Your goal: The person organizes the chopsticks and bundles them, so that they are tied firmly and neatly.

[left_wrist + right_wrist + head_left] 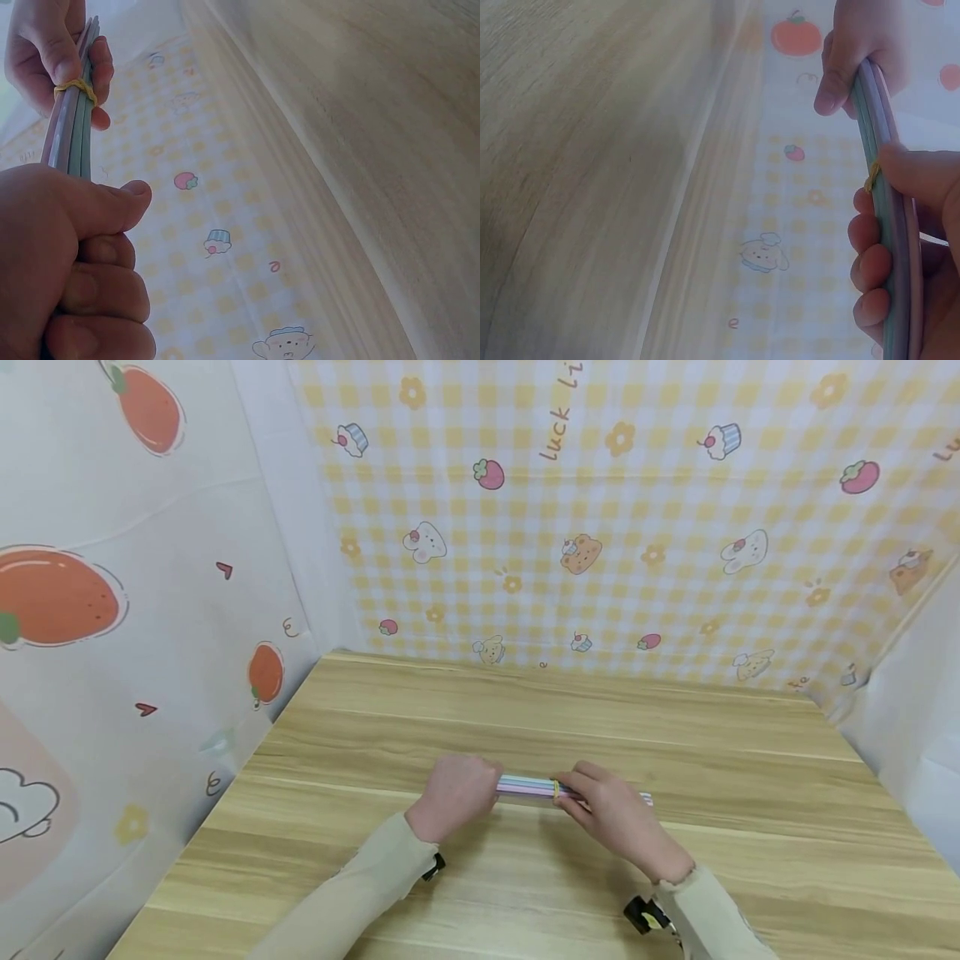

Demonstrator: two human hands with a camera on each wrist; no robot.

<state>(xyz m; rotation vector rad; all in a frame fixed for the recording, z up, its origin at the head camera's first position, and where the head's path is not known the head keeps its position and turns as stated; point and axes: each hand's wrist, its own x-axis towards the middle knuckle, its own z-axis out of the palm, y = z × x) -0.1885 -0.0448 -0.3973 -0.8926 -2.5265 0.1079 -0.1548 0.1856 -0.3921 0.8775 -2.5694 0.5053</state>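
Observation:
A bundle of slim pastel sticks (525, 786) in green, lilac and pink lies crosswise between both hands, low over the table. Wrapped around it is a yellow rubber band (556, 788). My left hand (459, 789) grips the bundle's left end in a fist, hiding that end. At the band, the thumb and fingers of my right hand (611, 810) hold the bundle from both sides. The right wrist view shows its thumb on the sticks (896, 247) beside the band, fingers curled along the other side. Pale stick ends show beyond the right hand in the head view.
The wood-grain table (480, 718) spreads around both hands. A yellow checked cloth (525, 527) with cartoon prints hangs behind it, and a white printed cloth (187, 518) borders the left. Small black devices (643, 916) sit at the wrists.

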